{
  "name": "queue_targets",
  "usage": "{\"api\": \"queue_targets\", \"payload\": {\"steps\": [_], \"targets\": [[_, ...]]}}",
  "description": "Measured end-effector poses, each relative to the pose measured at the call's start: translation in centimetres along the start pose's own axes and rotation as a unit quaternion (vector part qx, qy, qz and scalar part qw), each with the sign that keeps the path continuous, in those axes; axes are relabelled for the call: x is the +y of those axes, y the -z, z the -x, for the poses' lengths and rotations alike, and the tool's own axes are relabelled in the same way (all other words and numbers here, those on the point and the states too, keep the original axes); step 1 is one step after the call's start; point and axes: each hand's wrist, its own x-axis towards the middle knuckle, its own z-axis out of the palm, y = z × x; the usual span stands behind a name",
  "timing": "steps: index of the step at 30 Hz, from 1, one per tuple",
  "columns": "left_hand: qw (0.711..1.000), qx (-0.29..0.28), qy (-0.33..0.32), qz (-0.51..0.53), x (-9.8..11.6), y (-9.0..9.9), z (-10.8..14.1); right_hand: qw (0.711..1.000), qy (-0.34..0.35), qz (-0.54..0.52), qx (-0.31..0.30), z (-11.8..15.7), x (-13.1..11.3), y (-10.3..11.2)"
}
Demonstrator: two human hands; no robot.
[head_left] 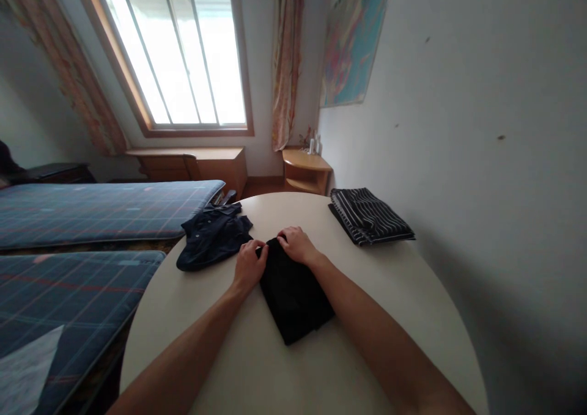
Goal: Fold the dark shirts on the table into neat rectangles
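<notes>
Here, both hands rest on the far end of a folded black garment that lies flat near the middle of the round, pale tabletop. The left hand sits at the garment's upper left corner with its fingers curled down over the edge of the cloth, gripping it. The right hand lies just beside it at the upper right corner, fingers bent and pressed on the fabric; whether it pinches the cloth or only presses it cannot be told. The two hands are close together, nearly touching.

To the left of the hands, a crumpled dark navy shirt lies at the tabletop's edge, just beside the left hand. Well apart on the right, near the wall, sits a folded black-and-white striped garment. Beyond the tabletop are two beds with blue plaid covers, a window and a small wooden corner shelf.
</notes>
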Motion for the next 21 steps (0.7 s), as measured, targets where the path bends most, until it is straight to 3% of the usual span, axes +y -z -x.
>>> {"api": "queue_targets", "payload": {"steps": [4,10,14,18,21], "targets": [[0.999,-0.022,0.025,-0.008,-0.6,-0.4,-0.4,0.999,-0.031,0.013,0.033,0.4,0.2,-0.7],[0.999,-0.008,0.007,-0.033,0.3,0.3,-0.1,0.995,-0.012,0.037,0.094,2.0,-1.3,0.9],[0.996,0.003,-0.056,-0.074,1.8,0.6,1.9,0.998,-0.002,0.032,0.056,4.4,-2.0,0.9],[0.989,-0.064,-0.074,-0.113,2.5,-0.4,4.8,0.999,0.037,0.024,-0.002,6.6,-1.7,-0.4],[0.981,-0.104,-0.071,-0.146,2.7,-0.9,5.8,0.999,0.032,-0.012,0.030,7.1,-1.1,-0.6]]}}
